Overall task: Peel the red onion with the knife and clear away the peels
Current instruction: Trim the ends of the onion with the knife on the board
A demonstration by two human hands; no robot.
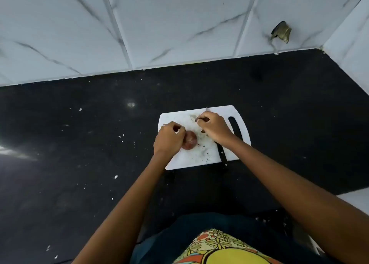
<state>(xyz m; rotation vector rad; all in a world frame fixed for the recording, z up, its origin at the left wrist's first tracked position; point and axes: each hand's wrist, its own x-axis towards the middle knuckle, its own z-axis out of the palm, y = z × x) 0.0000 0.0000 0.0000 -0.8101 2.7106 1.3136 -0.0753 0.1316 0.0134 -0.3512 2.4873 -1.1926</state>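
Currently I see the onion (189, 143) on the white board (201, 158), left of centre. Left hand (169, 139) lies against its left side, fingers curled; whether it actually grips the onion I cannot tell. Right hand (214, 127) is over the knife (222, 156), fingertips pinching a small dark scrap. Knife lies on the board, handle toward me, overhanging the near edge. Board sits on black counter (79, 144).

Home kitchen, black stone counter (79, 144), marble-look wall tiles (179, 24), white cutting board (199, 158)
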